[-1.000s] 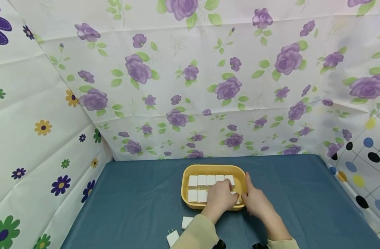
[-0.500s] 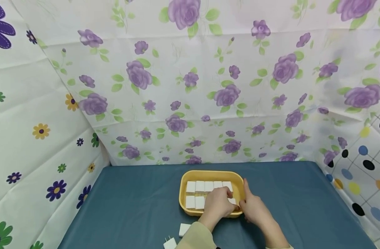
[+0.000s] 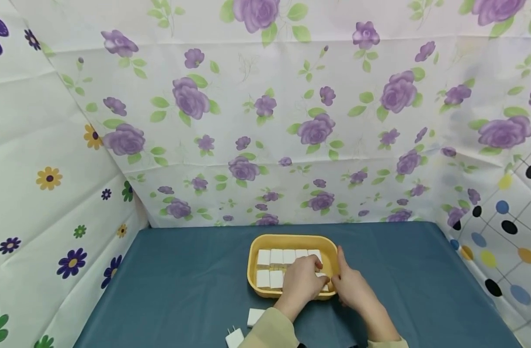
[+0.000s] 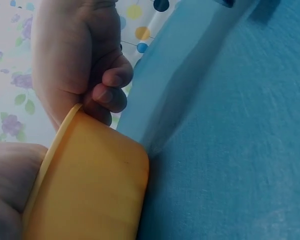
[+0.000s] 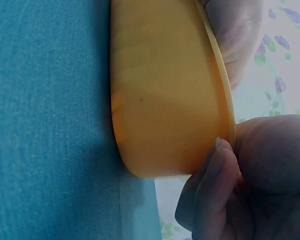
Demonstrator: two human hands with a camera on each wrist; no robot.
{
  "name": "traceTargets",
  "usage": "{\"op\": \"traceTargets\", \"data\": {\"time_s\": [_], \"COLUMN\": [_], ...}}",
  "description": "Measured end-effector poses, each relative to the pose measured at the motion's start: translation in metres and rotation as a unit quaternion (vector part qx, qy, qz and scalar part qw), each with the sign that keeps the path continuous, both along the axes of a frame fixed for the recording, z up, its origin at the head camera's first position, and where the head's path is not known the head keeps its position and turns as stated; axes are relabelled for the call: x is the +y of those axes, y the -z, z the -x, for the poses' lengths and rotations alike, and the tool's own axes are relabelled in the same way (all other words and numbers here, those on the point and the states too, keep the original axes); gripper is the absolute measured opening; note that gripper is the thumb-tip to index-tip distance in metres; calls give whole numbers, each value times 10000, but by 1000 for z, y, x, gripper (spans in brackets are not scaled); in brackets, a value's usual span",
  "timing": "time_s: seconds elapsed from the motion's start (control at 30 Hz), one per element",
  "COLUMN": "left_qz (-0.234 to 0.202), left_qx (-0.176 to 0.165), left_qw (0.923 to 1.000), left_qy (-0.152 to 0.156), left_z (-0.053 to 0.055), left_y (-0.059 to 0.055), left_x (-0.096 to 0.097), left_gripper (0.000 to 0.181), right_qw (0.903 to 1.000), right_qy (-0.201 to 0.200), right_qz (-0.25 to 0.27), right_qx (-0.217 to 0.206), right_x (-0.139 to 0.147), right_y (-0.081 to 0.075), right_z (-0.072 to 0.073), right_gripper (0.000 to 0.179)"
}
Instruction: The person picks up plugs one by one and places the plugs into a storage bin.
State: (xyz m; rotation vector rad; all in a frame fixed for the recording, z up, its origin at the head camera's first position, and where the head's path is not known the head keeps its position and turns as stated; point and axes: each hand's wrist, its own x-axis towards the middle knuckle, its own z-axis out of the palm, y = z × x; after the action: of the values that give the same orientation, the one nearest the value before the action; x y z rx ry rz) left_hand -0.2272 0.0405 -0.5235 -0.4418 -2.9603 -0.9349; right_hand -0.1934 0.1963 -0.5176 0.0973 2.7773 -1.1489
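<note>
A yellow plastic tray [image 3: 249, 270] holds white charger plugs [image 3: 263, 279] in two rows. My left hand [image 3: 299, 280] reaches over its front side. Thumb and fingers bend around a white charger [image 3: 324, 287] at the right end of the front row, mostly covered by the hand. At the tray's right end, my right hand [image 3: 354, 290] grips the rim, index finger pointing up along it. In the right wrist view the right thumb lies inside the wall [image 5: 165, 90] and the fingers outside. The left wrist view shows the left hand [image 4: 10, 185] dipping inside the tray.
Two more white chargers lie on the blue tablecloth [image 3: 183, 280] in front of the tray: one on its side [image 3: 254, 317], one with prongs up [image 3: 235, 338], partly behind the left sleeve [image 3: 272, 331]. A flowered curtain [image 3: 230, 121] hangs behind the table.
The head view has shifted slightly. Both hands stay at the tray's right end, with the left fingers moving only a little around the charger.
</note>
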Motion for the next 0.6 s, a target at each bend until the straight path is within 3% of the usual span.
{"op": "traceTargets", "data": {"time_s": [0.17,0.27,0.47,0.6], "left_qz": [-311,-603,-1659,-2202], "left_qx": [684,870,713,661], "left_qw": [9971,9940,9818,9708], "left_qy": [120,264,588,678], "left_z": [-3,-5,-13,-18], "left_y": [0,-2,-15,-25], "left_x": [0,-4,-23,-48], "left_gripper": [13,12,18,17], "right_qw": [10000,10000,9999,9996], "right_qy": [51,40,15,42], "right_qz": [34,34,84,92], "right_qx": [-57,-22,-138,-262], "right_x": [1,0,0,1], "right_y": [1,3,1,-4], "right_z": [-1,0,-1,2], "right_gripper": [81,81,82,83]}}
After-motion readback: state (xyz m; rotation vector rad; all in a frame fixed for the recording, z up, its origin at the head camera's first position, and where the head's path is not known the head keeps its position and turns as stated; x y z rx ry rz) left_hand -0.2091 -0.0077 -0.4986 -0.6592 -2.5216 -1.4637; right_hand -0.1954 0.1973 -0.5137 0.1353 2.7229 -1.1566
